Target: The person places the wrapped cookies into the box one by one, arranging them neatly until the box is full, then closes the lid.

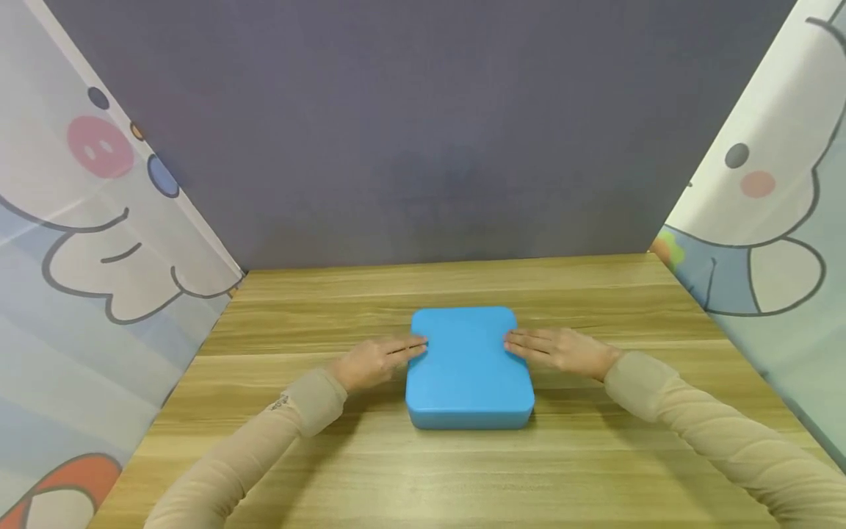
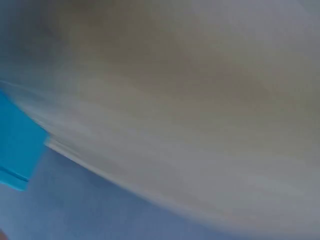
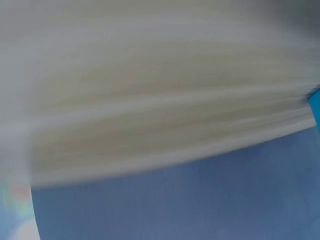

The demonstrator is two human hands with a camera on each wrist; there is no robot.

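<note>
A light-blue box point(image 1: 469, 367) with rounded corners and a smooth, plain top lies flat on the wooden table. At its left edge is my left hand point(image 1: 371, 362), straight fingertips laid over the rim of the top. My right hand point(image 1: 563, 351) mirrors it on the right edge, fingers straight and close together. Both thumbs are hidden. The beige sleeve point(image 2: 175, 110) fills most of the left wrist view, where a corner of the box point(image 2: 20, 140) with a seam shows at the left. In the right wrist view, only a sliver of the box point(image 3: 315, 106) appears beyond the sleeve point(image 3: 165, 100).
The wooden table point(image 1: 423, 477) reaches back to a dark grey panel point(image 1: 423, 132). Pale curtains with cartoon animals hang at the left point(image 1: 40, 345) and the right point(image 1: 780, 257).
</note>
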